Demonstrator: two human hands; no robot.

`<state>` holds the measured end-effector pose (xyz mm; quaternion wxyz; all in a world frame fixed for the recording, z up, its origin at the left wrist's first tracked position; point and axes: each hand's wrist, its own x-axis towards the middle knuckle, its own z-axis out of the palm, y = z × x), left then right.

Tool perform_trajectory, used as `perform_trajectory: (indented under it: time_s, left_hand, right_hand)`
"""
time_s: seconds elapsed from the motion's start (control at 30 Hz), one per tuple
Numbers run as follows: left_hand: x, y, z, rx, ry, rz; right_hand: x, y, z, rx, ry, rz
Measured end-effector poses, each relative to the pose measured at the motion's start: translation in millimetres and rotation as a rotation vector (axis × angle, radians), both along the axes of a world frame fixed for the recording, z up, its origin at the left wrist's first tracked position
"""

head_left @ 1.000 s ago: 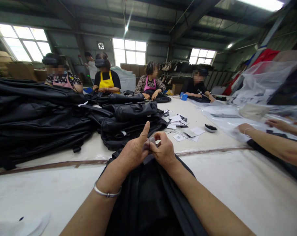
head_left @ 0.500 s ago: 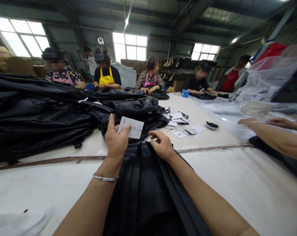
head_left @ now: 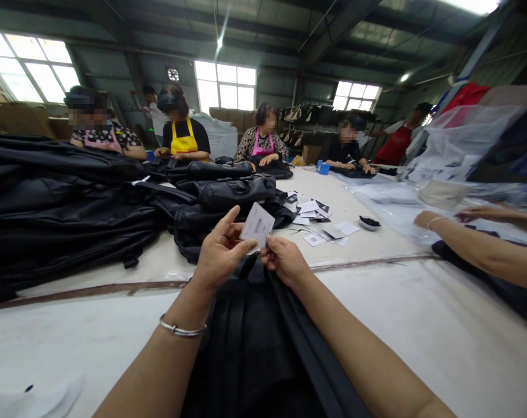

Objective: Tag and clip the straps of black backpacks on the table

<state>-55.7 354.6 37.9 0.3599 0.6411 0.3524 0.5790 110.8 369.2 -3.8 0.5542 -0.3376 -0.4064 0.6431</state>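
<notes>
Between both hands (head_left: 222, 255) (head_left: 284, 261), white tag (head_left: 257, 224)

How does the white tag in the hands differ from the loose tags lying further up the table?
The white tag is up off the table, tilted, pinched between the left hand and right hand. The loose tags lie flat on the table with no hand on them. The white tag is a single piece, while the loose tags are scattered, some overlapping. The white tag looks larger, being nearer the camera. Both are pale paper rectangles with dark print.
</notes>
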Motion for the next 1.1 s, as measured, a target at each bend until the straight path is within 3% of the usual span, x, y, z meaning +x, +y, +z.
perform_trajectory:
  time_s: [0.07,0.2,0.3,0.47,0.6,0.67,0.8,0.87,0.97,1.03,1.1]
  left_hand:
    - [-6,11,-11.6,-0.124,0.059,-0.12]
    - [-9,24,-37.0,-0.375,0.335,-0.198]
    - [-3,23,-45.1,-0.407,0.43,-0.315]
    - [8,20,-47.8,-0.378,0.353,-0.226]
    - [5,28,-57.6,-0.32,0.412,-0.079]
    - [0,34,-64.4,-0.31,0.393,-0.039]
    - [-8,45,-77.6,-0.332,0.354,-0.079]
    - [-10,46,-81.0,-0.298,0.328,-0.054]
    - [-8,42,-77.1,-0.21,0.249,-0.009]
    - [-9,38,-68.2,-0.191,0.274,-0.118]
    - [-14,35,-56.0,-0.144,0.427,-0.281]
  right_hand:
    - [2,4,-1.4,-0.1,0.124,-0.018]
    - [5,9,-3.5,-0.222,0.261,0.026]
    - [6,10,-5.5,-0.216,0.263,0.049]
    - [10,14,-7.4,-0.182,0.328,0.098]
    - [17,15,-8.4,-0.175,0.349,0.089]
    - [19,12,-8.2,-0.121,0.244,0.126]
    - [17,-1,-3.8,0.044,-0.081,0.295]
    - [14,-4,-0.1,0.097,-0.131,0.247]
    - [11,-1,5.0,0.077,-0.055,0.022]
    - [12,5,7.5,0.038,-0.041,-0.12]
    - [16,9,9.7,0.033,-0.102,-0.163]
